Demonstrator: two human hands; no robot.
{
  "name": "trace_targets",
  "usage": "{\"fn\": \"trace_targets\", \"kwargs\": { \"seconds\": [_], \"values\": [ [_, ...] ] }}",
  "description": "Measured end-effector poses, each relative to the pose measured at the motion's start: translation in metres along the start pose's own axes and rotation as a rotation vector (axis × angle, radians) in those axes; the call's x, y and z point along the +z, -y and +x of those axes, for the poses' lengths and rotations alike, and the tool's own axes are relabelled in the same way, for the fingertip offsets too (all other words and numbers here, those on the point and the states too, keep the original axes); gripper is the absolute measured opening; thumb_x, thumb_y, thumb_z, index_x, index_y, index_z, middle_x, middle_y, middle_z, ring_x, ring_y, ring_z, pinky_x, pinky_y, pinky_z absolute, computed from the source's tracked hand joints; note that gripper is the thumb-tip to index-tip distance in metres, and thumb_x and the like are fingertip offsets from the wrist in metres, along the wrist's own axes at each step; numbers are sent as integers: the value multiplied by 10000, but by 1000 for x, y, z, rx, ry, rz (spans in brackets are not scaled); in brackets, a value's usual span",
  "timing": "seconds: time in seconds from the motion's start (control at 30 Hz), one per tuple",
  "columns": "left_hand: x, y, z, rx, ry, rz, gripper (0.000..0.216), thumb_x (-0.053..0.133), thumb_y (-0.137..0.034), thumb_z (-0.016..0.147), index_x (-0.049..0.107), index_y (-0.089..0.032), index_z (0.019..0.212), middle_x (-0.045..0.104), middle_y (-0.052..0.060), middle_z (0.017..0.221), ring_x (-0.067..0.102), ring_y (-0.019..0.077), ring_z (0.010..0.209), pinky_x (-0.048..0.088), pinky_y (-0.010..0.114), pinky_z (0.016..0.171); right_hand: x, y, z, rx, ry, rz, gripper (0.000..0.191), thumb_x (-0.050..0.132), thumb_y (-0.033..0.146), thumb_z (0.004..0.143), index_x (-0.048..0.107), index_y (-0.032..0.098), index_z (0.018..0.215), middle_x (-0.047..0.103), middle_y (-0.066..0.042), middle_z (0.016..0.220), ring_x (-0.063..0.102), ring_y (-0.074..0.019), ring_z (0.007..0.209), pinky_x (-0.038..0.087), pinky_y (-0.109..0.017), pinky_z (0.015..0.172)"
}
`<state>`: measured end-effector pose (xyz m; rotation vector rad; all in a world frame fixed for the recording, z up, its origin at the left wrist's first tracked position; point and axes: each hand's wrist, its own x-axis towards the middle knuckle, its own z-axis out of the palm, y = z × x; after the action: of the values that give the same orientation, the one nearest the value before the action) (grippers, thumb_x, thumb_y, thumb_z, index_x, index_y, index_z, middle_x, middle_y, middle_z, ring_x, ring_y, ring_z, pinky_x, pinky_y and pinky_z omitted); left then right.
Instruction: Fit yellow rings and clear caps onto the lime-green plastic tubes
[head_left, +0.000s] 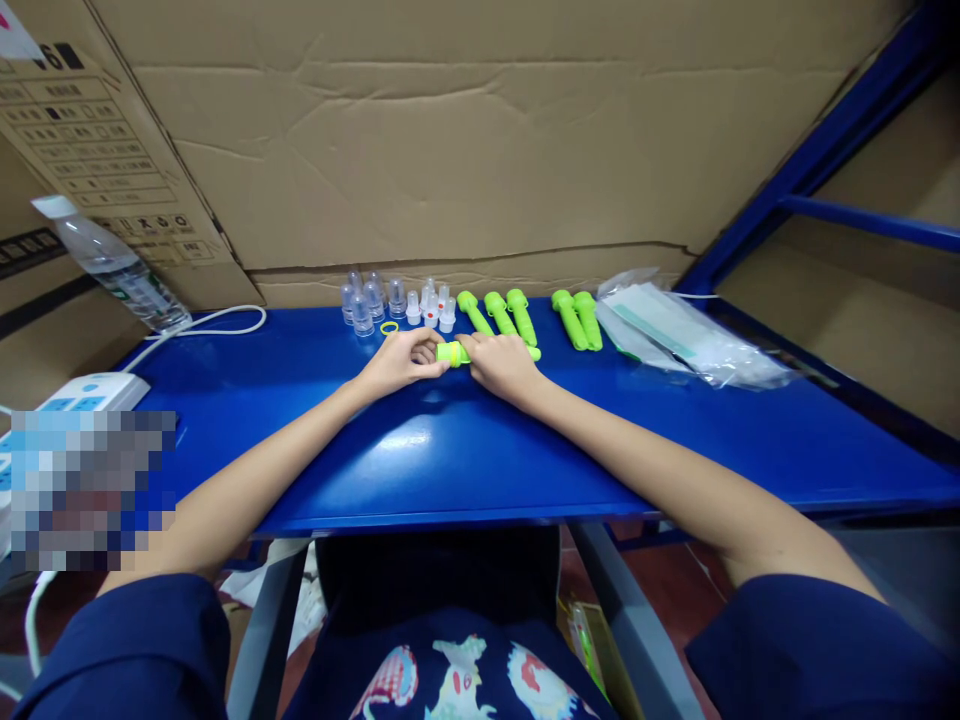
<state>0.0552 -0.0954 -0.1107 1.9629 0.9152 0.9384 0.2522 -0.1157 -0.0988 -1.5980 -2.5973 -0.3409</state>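
My right hand [504, 366] is wrapped round the body of a bright green torch-shaped plastic tube [452, 354], whose narrow end sticks out beyond it on the right. At the wide end, the curled fingers and thumb of my left hand [401, 362] grip the tube beside a yellow ring [455, 353] that encircles it. A loose yellow ring [389, 328] lies just behind my left hand. Several clear domed caps [363, 318] and several white-based clear pieces [430, 312], some with red spots, stand near it. Similar green tubes [517, 318] lie behind my right hand.
Two more green tubes [577, 318] and clear plastic bags [682, 330] lie right on the blue table [420, 460]. A water bottle [120, 265], a white cable [225, 325] and a power strip [94, 390] are left. Cardboard [465, 150] stands behind; a blue frame [810, 160] rises right.
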Motion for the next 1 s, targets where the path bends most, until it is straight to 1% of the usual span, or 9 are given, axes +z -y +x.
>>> {"fn": "trace_targets", "kwargs": {
  "seconds": [0.13, 0.27, 0.4, 0.57, 0.73, 0.8, 0.9, 0.93, 1.0],
  "values": [
    [-4, -2, 0, 79, 6, 142, 219, 760, -261, 714, 676, -168, 894, 679, -27, 687, 642, 124, 630, 524, 242, 675, 5, 1, 1, 4, 16, 21, 392, 409, 124, 980, 653, 115, 1286, 743, -187, 1169, 724, -313, 954, 371, -356, 645],
    [-5, -4, 1, 119, 21, 242, 190, 734, -233, 721, 683, -165, 891, 685, -13, 692, 645, 136, 630, 513, 246, 671, 8, 2, 1, 11, 19, 68, 380, 423, 120, 967, 661, 122, 1263, 745, -181, 1167, 720, -321, 989, 389, -355, 676],
    [-5, -1, 2, 150, 31, 325, 220, 724, -192, 695, 696, -166, 911, 678, -10, 706, 639, 140, 641, 496, 240, 671, 7, 3, 1, 30, 36, 105, 355, 439, 106, 949, 683, 118, 1207, 750, -185, 1138, 716, -328, 999, 411, -361, 703],
    [-6, 3, 2, 222, 1, 390, 267, 727, -228, 737, 743, -171, 997, 684, 13, 754, 615, 142, 670, 490, 249, 723, 7, 2, 2, 48, 36, 158, 321, 487, 104, 918, 707, 119, 1152, 762, -189, 1085, 725, -319, 971, 420, -347, 700],
    [-5, -2, -1, 254, -31, 341, 303, 689, -227, 790, 761, -167, 1079, 685, 13, 767, 628, 140, 693, 501, 253, 757, 6, 0, 5, 26, 33, 377, 286, 504, 99, 908, 726, 115, 1088, 776, -153, 986, 719, -257, 878, 427, -295, 688],
    [-4, -6, -2, 249, -59, 299, 296, 702, -225, 782, 771, -162, 1062, 687, 14, 762, 635, 142, 692, 504, 255, 754, 4, -2, 7, -6, 38, 420, 257, 506, 75, 896, 736, 102, 1009, 773, -143, 929, 709, -238, 832, 424, -286, 689],
    [-1, -8, -1, 210, -75, 247, 252, 737, -225, 742, 784, -154, 979, 696, 10, 741, 632, 137, 655, 508, 250, 713, 0, -5, 9, -71, 68, 487, 201, 524, 73, 894, 725, 89, 905, 755, -119, 827, 687, -207, 740, 426, -275, 681],
    [-1, -7, -1, 187, -79, 233, 239, 743, -226, 729, 783, -153, 953, 701, 6, 735, 632, 133, 645, 509, 245, 696, 0, -7, 10, -82, 78, 535, 180, 539, 96, 906, 717, 87, 929, 747, -100, 797, 676, -194, 701, 431, -270, 673],
    [-1, -3, 2, 127, -97, 190, 223, 750, -253, 724, 774, -148, 919, 709, -3, 719, 636, 129, 632, 511, 235, 662, 3, -11, 13, -71, 59, 628, 197, 594, 175, 924, 686, 79, 1069, 736, -65, 775, 657, -177, 644, 441, -264, 659]
  ]
}}
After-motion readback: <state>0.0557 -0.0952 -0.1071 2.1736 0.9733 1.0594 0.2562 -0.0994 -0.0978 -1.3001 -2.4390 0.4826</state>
